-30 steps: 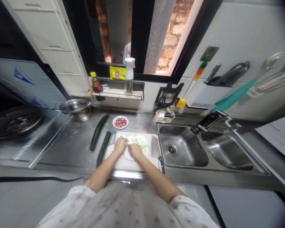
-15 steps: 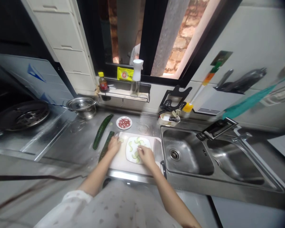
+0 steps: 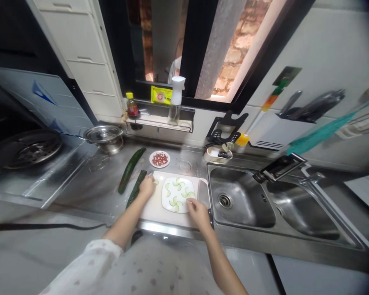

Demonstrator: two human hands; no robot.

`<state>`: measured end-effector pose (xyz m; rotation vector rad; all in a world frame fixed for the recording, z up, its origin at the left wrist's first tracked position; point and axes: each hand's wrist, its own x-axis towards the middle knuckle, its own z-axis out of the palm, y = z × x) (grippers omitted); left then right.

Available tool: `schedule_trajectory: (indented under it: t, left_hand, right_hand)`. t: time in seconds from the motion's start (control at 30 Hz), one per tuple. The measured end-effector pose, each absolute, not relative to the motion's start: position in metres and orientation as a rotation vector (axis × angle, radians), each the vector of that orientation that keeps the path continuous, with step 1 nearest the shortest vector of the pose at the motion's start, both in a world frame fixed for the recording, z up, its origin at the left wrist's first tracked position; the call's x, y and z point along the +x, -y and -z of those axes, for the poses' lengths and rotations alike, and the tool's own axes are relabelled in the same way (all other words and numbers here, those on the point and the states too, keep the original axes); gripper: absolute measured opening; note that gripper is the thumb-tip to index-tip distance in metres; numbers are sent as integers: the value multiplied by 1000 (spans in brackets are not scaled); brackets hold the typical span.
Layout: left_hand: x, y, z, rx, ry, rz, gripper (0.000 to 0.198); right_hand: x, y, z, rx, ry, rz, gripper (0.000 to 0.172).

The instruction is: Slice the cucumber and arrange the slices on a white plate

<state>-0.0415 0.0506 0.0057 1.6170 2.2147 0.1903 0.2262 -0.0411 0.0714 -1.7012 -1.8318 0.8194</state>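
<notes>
A white square plate [image 3: 171,207] bearing thin pale-green cucumber slices [image 3: 178,184], laid in curved pinwheel groups, sits on a light cutting board [image 3: 152,211]. My right hand [image 3: 198,212] is at the plate's lower right edge, thumb and fingers pinched together; what they hold, if anything, is too small to see. Over the board's left side, my left hand [image 3: 146,187] has curled fingers close to a few loose slices [image 3: 156,182]; its grip is hidden. A cut cucumber [image 3: 136,189] lies beside it, partly behind my wrist. Farther left is a longer cucumber [image 3: 131,170].
A knife [image 3: 203,193] lies along the board's right side. Behind the board are a small plate of chopped red pieces [image 3: 160,159] and a clear bowl [image 3: 184,165]. The double sink [image 3: 242,196] is to the right, a lidded steel pot [image 3: 106,139] to the back left.
My right hand has moved from the middle of the plate toward its lower right edge, uncovering a slice group on the right. My left hand stays almost where it was.
</notes>
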Motion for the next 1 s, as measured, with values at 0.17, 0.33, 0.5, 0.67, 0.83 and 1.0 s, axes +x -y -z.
schedule_trajectory:
  t: [0.17, 0.33, 0.5, 0.67, 0.83, 1.0]
  left_hand:
    - [-43, -51, -2, 1541, -2193, -366, 15]
    - [-46, -47, -1, 1386, -2083, -646, 13]
    - [-44, -43, -20, 1230, -1887, -926, 19]
    - [-32, -29, -68, 1019, -1566, -1147, 20]
    - [-17, -7, -123, 944, -1374, -1196, 25]
    - [-7, 6, -157, 996, -1261, -1227, 21]
  right_hand:
    - [223, 43, -69, -1652, 1819, -833, 41]
    - [221, 41, -67, -1631, 1806, -851, 40]
    - [217, 38, -73, -1597, 1792, -892, 38]
    - [203, 25, -90, -1513, 1739, -813, 35]
    - [178, 7, -122, -1325, 1662, -792, 34]
    - [159, -2, -150, -1214, 1618, -890, 33]
